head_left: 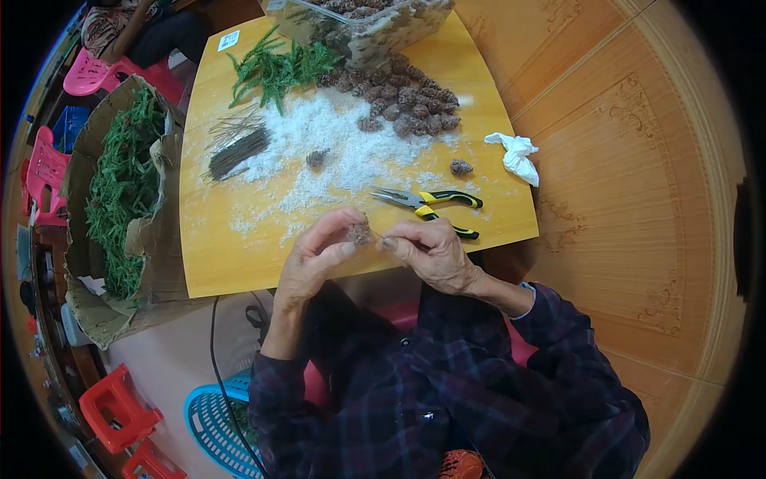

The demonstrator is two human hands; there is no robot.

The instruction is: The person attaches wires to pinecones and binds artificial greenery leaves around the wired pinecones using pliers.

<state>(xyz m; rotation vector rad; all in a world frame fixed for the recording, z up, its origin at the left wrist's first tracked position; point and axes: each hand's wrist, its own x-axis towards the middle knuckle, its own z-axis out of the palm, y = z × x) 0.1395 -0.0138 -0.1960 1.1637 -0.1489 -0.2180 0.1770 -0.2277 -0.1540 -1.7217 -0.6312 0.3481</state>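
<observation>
My left hand (307,254) is closed around a small brown pine cone (359,233), held just above the table's near edge. Beside it, my right hand (435,254) pinches what looks like a thin wire at the cone's right side; the fingertips hide most of it. Long-nose pliers (411,199) with yellow and black handles lie beyond my right hand. A single pine cone (317,158) rests on the white flakes (319,128), and another pine cone (461,167) lies above the pliers. To the left is a bundle of thin brown wires (239,153).
A pile of pine cones (415,100) sits before a clear plastic bin (383,36) at the back. Green artificial sprigs (279,65) lie at the back left; a crumpled white tissue (519,156) is at right. A cardboard box (80,239) of greenery stands left of the table (215,255).
</observation>
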